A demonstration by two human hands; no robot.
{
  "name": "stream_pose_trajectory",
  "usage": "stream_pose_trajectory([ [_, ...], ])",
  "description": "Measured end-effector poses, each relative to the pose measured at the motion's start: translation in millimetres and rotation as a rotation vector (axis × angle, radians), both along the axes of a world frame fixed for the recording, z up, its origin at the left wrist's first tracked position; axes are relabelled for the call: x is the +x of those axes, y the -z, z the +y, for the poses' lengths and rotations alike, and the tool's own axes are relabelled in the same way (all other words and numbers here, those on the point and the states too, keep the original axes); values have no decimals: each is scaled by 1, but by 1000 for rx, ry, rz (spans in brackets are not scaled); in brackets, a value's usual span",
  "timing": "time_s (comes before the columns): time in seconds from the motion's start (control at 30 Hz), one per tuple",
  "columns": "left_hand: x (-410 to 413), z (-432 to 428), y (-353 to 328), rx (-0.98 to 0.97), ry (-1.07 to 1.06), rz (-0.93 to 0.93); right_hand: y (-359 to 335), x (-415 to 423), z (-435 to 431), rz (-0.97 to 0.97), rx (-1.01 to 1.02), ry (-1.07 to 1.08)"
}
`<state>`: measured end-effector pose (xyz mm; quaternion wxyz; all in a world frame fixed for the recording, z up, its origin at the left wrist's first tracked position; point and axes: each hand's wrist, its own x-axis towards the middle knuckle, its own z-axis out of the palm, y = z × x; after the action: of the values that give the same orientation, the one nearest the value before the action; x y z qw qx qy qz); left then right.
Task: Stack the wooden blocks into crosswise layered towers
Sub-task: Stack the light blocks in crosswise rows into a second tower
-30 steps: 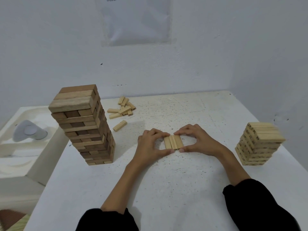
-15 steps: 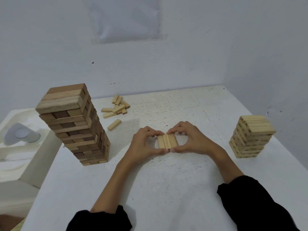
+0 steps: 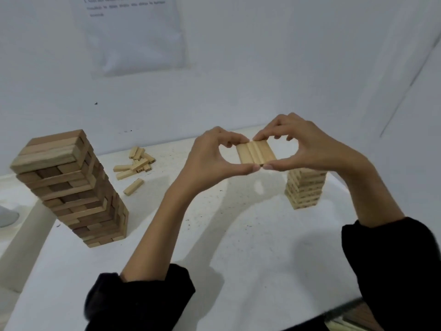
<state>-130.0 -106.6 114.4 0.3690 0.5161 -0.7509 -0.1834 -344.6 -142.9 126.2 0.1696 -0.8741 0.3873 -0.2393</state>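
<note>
Three light wooden blocks (image 3: pixel 256 152) lie side by side as one flat row, raised well above the table. My left hand (image 3: pixel 210 158) pinches the row's left part between fingers and thumb. My right hand (image 3: pixel 307 146) pinches its right part the same way. Just below and right of the row stands a small light tower (image 3: pixel 305 189), its top hidden behind my right hand. A tall tower of darker, larger blocks (image 3: pixel 71 187) stands at the left. Several loose light blocks (image 3: pixel 136 163) lie in a heap at the back.
The white speckled table (image 3: pixel 214 235) ends at the wall behind and at a corner wall on the right. A white basin-like stand (image 3: pixel 14 218) sits lower at the left. A paper sheet (image 3: pixel 133 32) hangs on the wall.
Both hands have lifted the row of three blocks off the table and carried it up and to the right, over towards the small tower.
</note>
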Motion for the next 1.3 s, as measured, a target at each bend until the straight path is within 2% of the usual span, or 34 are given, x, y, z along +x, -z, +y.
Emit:
stream_pose_trajectory([
  [0.17, -62, -21, -10, 16, 71, -27, -15, -61, -9, 50, 127, 83],
  [0.37, -104, -34, 5, 74, 119, -94, 2, -99, -19, 92, 246, 128],
  [0.8, -111, -44, 23, 147, 74, -122, 25, -102, -32, 54, 279, 125],
  [1.3, -111, -48, 32, 145, 67, -125, 30, -102, -29, 24, 306, 131],
])
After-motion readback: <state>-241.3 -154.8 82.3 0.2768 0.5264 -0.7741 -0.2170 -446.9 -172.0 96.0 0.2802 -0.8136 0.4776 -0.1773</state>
